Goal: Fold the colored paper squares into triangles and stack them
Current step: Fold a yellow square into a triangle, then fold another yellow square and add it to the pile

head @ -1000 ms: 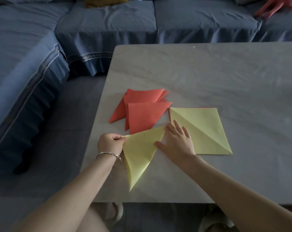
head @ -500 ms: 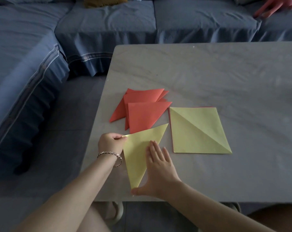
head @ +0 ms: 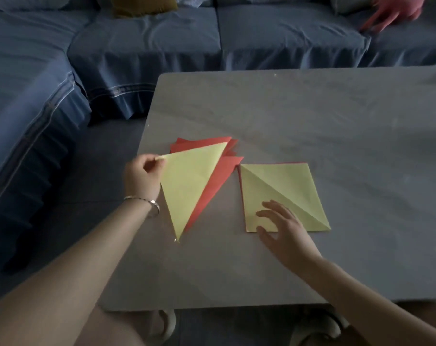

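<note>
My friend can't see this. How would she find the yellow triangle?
Start at the grey table in front of the blue sofa. Near its left edge are red triangles, and the yellow triangle lies over them, one corner pinched by the left hand. It is the only yellow triangle; the yellow paper beside it is a creased square.

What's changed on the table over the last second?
The left hand, pinching the same corner throughout, carried the yellow triangle away from the near edge and over the red triangles. The right hand let go of the triangle and moved right; it is now open over the near left corner of the yellow square. The red triangles and the yellow square stayed put on the table.
</note>
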`<state>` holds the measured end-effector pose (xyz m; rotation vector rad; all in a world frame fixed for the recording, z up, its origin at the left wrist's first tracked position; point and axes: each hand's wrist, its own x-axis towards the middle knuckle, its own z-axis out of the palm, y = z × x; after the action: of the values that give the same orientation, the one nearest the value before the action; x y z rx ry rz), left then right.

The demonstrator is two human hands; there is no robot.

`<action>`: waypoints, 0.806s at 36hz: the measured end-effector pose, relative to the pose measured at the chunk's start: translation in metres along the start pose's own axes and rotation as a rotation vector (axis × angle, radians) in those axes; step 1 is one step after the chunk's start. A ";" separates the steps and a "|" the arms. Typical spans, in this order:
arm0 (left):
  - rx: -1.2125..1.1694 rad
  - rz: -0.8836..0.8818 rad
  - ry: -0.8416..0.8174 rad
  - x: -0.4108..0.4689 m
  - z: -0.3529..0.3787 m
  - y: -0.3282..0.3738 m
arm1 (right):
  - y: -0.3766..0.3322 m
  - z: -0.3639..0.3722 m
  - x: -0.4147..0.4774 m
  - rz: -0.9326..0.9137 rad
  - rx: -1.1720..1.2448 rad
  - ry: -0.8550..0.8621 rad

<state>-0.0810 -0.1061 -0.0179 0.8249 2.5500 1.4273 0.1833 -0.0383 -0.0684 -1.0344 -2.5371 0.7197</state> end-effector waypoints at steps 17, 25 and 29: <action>0.131 -0.104 -0.721 -0.107 0.081 0.047 | 0.044 -0.024 0.011 -0.151 -0.398 -0.184; -0.023 -0.241 -0.607 -0.101 0.082 0.055 | 0.043 -0.033 0.016 -0.165 -0.295 -0.210; -0.058 -0.243 -0.591 -0.098 0.078 0.053 | 0.043 -0.039 0.020 -0.123 -0.243 -0.208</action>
<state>0.0501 -0.0743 -0.0347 0.7545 2.0641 0.9921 0.2113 0.0158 -0.0586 -0.9058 -2.8963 0.5184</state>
